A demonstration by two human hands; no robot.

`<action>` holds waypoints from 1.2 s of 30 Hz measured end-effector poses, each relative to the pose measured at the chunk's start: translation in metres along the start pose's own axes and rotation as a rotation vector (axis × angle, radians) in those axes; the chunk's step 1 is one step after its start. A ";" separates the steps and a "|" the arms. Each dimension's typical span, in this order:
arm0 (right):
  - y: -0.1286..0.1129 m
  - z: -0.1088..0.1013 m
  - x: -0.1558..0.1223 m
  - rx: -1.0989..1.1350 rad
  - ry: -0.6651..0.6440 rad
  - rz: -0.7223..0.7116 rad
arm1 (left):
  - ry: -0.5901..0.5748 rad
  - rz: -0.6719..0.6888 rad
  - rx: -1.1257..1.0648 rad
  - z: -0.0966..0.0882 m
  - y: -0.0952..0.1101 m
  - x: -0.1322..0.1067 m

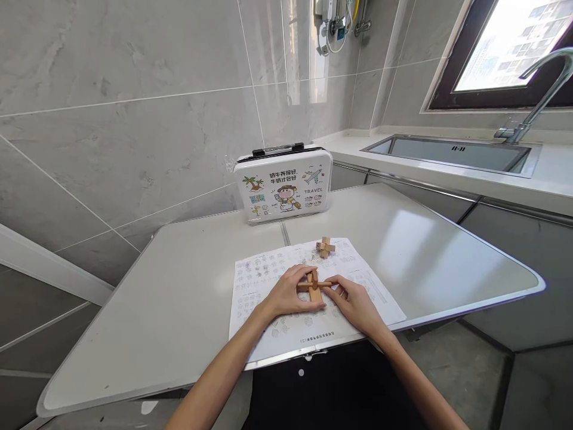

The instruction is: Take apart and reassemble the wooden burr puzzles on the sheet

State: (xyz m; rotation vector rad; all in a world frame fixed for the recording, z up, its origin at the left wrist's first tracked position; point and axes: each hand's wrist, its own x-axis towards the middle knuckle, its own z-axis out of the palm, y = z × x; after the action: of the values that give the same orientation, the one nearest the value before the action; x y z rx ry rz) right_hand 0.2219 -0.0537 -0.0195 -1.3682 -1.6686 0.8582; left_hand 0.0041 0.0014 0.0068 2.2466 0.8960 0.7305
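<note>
Over a printed instruction sheet (pixel 264 340), my two hands hold a wooden burr puzzle (pixel 315 286) made of crossing sticks. My left hand (pixel 289 294) is curled around its left side, with the thumb at the near end and the fingers at the far end. My right hand (pixel 353 300) pinches the stick that points right, between thumb and fingertips. A second, lighter wooden puzzle (pixel 325 247) of interlocked blocks sits on the far part of the sheet, beyond my hands and touching neither.
A white folding table (pixel 192 310) carries the sheet. At its far side stands a white cartoon-printed case (pixel 286 191) with a black handle, near the tiled wall (pixel 134 101). To the right are a counter with a sink (pixel 447 152) and a faucet (pixel 532 107).
</note>
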 end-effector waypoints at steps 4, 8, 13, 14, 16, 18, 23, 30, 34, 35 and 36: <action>-0.002 -0.003 0.000 0.031 -0.032 -0.019 | 0.007 0.005 0.009 0.000 -0.002 0.000; -0.002 -0.005 -0.002 0.040 -0.104 -0.048 | 0.025 -0.004 0.030 -0.005 -0.005 -0.001; -0.004 -0.004 -0.003 0.037 -0.136 -0.055 | 0.045 0.030 0.028 -0.011 -0.007 -0.001; -0.004 -0.004 -0.003 0.043 -0.138 -0.054 | 0.045 0.040 0.024 -0.011 -0.007 -0.001; -0.004 -0.004 -0.003 0.053 -0.141 -0.051 | 0.041 0.045 0.012 -0.011 -0.005 0.000; -0.004 -0.004 -0.002 0.058 -0.142 -0.049 | 0.035 0.026 -0.025 -0.011 -0.004 0.001; -0.003 -0.004 -0.002 0.040 -0.147 -0.051 | 0.031 -0.071 -0.184 -0.014 -0.001 0.002; -0.002 -0.002 -0.003 -0.004 -0.166 -0.070 | 0.111 -0.151 -0.292 -0.012 -0.003 0.004; -0.004 -0.001 -0.004 0.001 -0.164 -0.081 | 0.162 -0.193 -0.386 -0.012 -0.005 0.006; -0.004 -0.001 -0.004 0.003 -0.152 -0.077 | 0.182 -0.206 -0.411 -0.012 -0.006 0.006; -0.005 0.000 -0.003 0.002 -0.136 -0.074 | 0.206 -0.220 -0.436 -0.013 -0.007 0.007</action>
State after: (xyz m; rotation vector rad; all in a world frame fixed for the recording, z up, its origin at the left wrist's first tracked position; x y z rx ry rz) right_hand 0.2202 -0.0578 -0.0157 -1.2632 -1.8094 0.9269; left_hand -0.0033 0.0147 0.0122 1.6859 0.9549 0.9610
